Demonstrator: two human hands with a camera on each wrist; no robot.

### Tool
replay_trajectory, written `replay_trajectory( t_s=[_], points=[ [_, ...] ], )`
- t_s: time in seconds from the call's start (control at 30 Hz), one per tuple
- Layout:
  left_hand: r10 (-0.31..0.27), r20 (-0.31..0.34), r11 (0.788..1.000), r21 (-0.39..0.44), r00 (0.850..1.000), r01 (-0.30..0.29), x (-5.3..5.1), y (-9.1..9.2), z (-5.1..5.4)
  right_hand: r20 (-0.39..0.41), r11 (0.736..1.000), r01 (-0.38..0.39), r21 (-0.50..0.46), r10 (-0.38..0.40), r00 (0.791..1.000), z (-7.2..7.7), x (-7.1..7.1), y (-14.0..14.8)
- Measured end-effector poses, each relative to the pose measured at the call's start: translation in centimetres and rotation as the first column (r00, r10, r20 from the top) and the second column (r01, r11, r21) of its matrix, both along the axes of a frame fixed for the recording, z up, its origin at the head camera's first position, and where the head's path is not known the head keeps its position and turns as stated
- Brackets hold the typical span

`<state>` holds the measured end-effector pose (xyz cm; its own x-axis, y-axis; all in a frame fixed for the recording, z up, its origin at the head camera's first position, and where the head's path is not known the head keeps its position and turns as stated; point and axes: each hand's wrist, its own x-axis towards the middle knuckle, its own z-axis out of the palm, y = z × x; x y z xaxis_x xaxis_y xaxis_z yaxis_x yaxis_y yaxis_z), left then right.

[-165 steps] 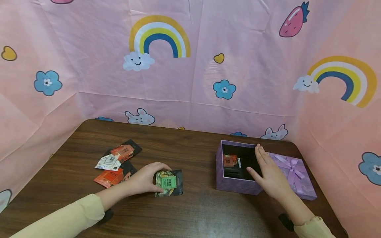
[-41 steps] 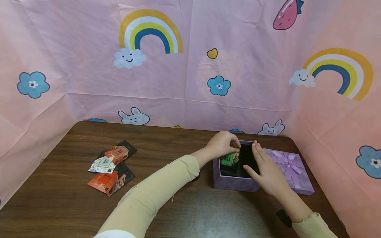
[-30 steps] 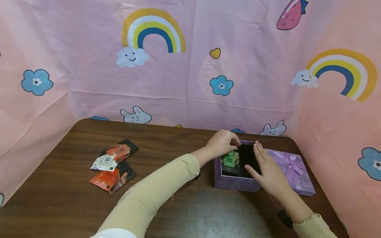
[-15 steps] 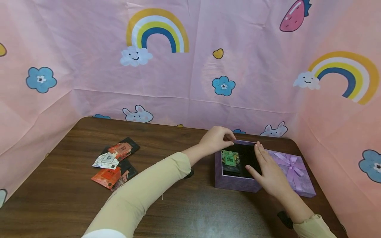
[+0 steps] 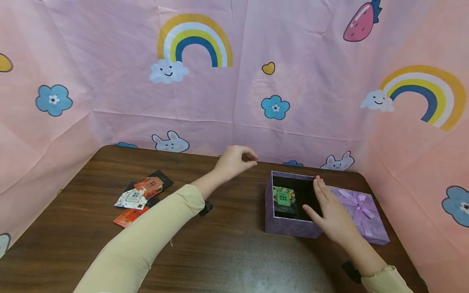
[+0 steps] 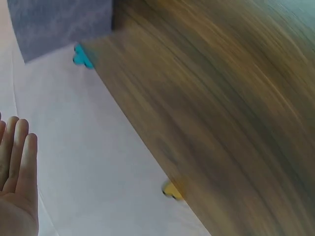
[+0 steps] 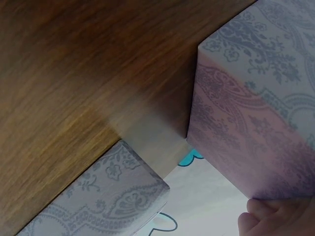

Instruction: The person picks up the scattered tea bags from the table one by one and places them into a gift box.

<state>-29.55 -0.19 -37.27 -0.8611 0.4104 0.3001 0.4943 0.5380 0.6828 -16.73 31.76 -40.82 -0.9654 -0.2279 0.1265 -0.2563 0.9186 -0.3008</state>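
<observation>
A green-labelled sachet (image 5: 283, 198) is contained in the left part of the purple gift box (image 5: 292, 227) on the surface (image 5: 234, 248). The left hand (image 5: 233, 162), free and with loosely bent fingers, is held between the box and the overlapping sachets (image 5: 149, 185). The right hand (image 5: 334, 217), fingers extended, is rested against the box's right wall; beside it, the ribboned lid (image 5: 374, 228) is seen.

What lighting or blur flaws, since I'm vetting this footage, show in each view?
Head: soft glare on the tabletop, dark interior in the purple box; left wrist: the tabletop's grain looks blurred, paler toward the upper right; right wrist: pale haze over part of the tabletop.
</observation>
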Motion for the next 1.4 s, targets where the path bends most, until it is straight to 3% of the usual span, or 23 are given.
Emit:
replay_trajectory(
  t_s=[0.27, 0.67, 1.0, 1.4],
  points=[
    [0.109, 0.021, 0.993, 0.048, 0.994, -0.11, -0.4, -4.8, 0.0, 0.0, 1.0, -0.002, -0.001, 0.002, 1.0, -0.1, 0.0, 0.0],
    [0.263, 0.032, 0.962, 0.059, 0.964, -0.265, -0.1, -12.5, -0.3, -0.002, 1.0, -0.009, -0.002, 0.009, 1.0, 0.0, 0.0, 0.0],
    [0.396, 0.006, 0.918, 0.032, 0.918, -0.396, 1.3, -18.0, -1.9, 0.005, 1.0, -0.005, 0.005, 0.005, 1.0, 0.0, 0.1, -0.1],
    [0.454, 0.116, 0.89, -0.012, 0.883, -0.456, 3.0, -22.8, -4.0, -0.002, 1.0, -0.014, -0.008, 0.014, 1.0, 0.0, 0.1, -0.1]
  ],
)
